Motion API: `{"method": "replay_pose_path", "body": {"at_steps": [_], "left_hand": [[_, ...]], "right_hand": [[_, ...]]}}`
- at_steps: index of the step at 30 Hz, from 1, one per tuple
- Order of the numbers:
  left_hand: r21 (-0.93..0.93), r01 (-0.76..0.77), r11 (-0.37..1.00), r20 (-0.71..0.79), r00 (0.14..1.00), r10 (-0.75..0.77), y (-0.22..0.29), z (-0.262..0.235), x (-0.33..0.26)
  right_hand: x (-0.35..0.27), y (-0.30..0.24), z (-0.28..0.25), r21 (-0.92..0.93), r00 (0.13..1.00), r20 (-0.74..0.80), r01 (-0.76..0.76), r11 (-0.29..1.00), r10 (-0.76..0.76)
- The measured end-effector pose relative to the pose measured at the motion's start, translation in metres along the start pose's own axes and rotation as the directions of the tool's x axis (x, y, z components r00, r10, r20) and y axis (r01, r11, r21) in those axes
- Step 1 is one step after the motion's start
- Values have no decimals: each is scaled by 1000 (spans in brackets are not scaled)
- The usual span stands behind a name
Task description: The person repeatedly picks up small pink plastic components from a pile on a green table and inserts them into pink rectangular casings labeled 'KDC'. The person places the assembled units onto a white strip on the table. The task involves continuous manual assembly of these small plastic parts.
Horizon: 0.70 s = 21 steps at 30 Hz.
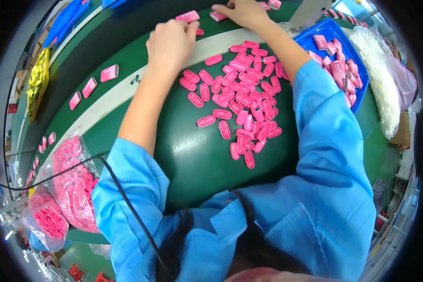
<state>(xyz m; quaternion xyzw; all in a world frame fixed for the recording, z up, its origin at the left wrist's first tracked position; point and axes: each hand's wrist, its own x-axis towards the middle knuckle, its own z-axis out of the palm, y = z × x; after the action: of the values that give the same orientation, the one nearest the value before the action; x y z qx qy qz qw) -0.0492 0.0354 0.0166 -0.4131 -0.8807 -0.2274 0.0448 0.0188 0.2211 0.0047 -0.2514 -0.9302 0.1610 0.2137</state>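
Whether left hand [171, 47] or right hand [246, 14] grips anything, I can't tell; some pink blocks [109, 72] line the belt [135, 55], many pink shells [240, 87] lie loose.

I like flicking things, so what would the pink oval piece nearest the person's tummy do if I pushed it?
The pink oval piece would probably slide, not roll, since it lies flat. It looks stiff, with a moulded rim, and likely light, being small and hollowed.

Hot-pink shells [224, 129], paler pink cases [109, 73], green tabletop [188, 162], blue tray [334, 29]
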Motion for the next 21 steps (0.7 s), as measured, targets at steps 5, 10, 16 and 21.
{"method": "replay_pose_path", "body": {"at_steps": [5, 10, 16, 21], "left_hand": [[111, 15, 994, -19, 1000, -13, -13, 31, 29], [-228, -110, 967, -197, 978, 65, -7, 30, 10], [-818, 179, 547, 114, 982, -150, -1, 16, -30], [-871, 132, 474, 114, 991, -67, -9, 9, -38]], "right_hand": [[-9, -10, 12, 215, 993, -104, 74, 974, -52], [-38, -26, -6, 679, 997, 76, -44, 733, -11], [-70, -25, 2, 838, 973, 184, -81, 540, -140], [-73, -27, 1, 870, 956, 251, -155, 469, -149]]}}
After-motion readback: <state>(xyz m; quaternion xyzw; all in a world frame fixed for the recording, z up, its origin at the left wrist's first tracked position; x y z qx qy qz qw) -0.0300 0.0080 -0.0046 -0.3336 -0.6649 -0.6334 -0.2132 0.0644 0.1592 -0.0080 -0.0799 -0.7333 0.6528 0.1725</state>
